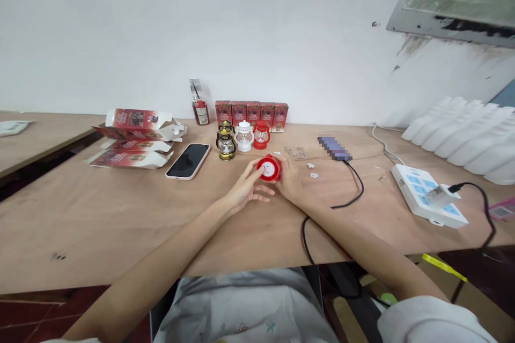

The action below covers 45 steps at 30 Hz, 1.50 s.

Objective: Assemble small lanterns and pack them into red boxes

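Gripping a round red piece [269,169] from both sides, the hands met over the counter [140,225], with the piece's white disc [268,170] facing up toward the wearer. The left hand [242,186], at the piece's 8 o'clock, set its thumb at the disc's edge, lower fingers loosely spread. The right hand [290,178], at 4 o'clock, curled around its side. From the piece, a red lantern [262,135] stood near 12, a white lantern [243,136] at 11, brass-coloured lanterns [226,144] at 10; a black-screened phone [188,161] lay at 9.
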Motion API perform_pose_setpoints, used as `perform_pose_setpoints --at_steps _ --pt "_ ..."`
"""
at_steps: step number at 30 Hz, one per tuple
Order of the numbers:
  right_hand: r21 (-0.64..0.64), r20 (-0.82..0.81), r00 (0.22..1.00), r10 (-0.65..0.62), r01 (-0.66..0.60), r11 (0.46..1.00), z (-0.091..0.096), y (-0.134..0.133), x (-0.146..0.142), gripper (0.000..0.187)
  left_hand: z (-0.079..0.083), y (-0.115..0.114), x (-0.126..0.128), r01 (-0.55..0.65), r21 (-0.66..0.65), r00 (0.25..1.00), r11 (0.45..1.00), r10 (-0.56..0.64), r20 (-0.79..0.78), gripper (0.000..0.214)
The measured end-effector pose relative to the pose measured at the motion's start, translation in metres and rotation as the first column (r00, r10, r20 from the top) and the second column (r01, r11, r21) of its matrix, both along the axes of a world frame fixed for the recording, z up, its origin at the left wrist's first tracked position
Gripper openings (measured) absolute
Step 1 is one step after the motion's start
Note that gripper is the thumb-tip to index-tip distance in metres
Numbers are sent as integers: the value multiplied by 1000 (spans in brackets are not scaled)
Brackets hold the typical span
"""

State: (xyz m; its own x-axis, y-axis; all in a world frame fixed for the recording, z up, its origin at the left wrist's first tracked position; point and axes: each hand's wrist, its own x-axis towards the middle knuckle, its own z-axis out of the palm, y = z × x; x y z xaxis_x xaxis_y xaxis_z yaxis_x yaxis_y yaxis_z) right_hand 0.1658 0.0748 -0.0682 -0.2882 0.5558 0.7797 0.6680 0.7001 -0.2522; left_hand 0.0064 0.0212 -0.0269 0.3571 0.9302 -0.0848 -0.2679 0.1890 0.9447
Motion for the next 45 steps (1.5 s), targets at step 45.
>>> perform_pose_setpoints --at_steps 45 --pt "-209 411 896 -168 272 939 2 61 26 37 -23 35 -20 -525 203 846 826 534 15 47"
